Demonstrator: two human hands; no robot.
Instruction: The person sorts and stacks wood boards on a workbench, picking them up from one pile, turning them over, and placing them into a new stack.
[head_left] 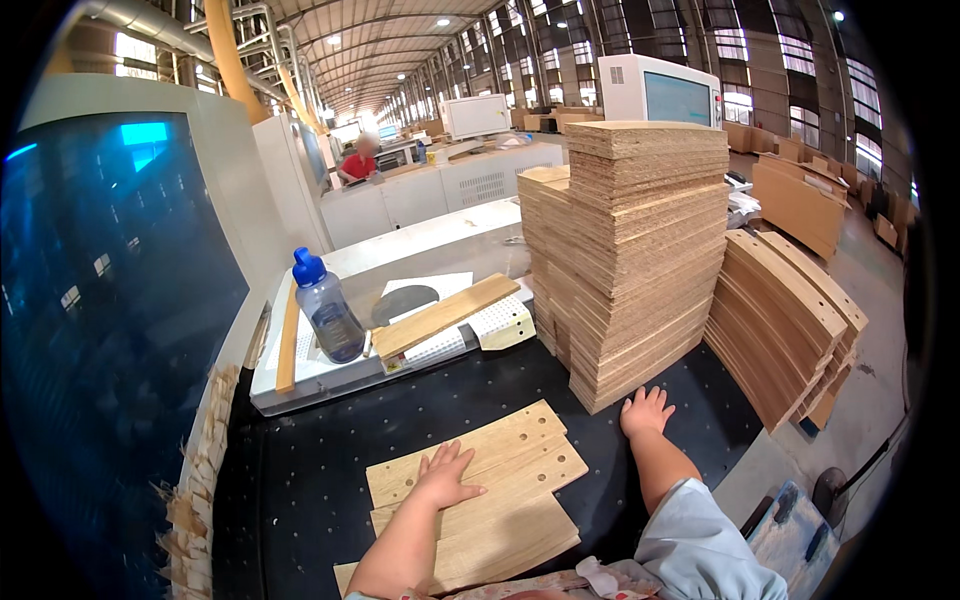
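Several flat wooden boards (510, 540) with light grain lie overlapping on the black dotted table top (300, 480) in front of me. Round holes show near the right ends of the upper boards. My left hand (446, 476) rests on the upper boards, fingers spread. To the right, my right hand (647, 411) is at the foot of a tall stack of particleboard panels (640, 270), its fingers spread and nothing visible in them. Whether its fingertips touch the stack I cannot tell.
A water bottle with a blue cap (330, 310) and a wooden strip (445, 315) are on the white ledge beyond. Drilled boards (780, 325) stand stacked at the right. A machine with a dark window (110, 300) fills the left. A person in red (358, 165) is far off.
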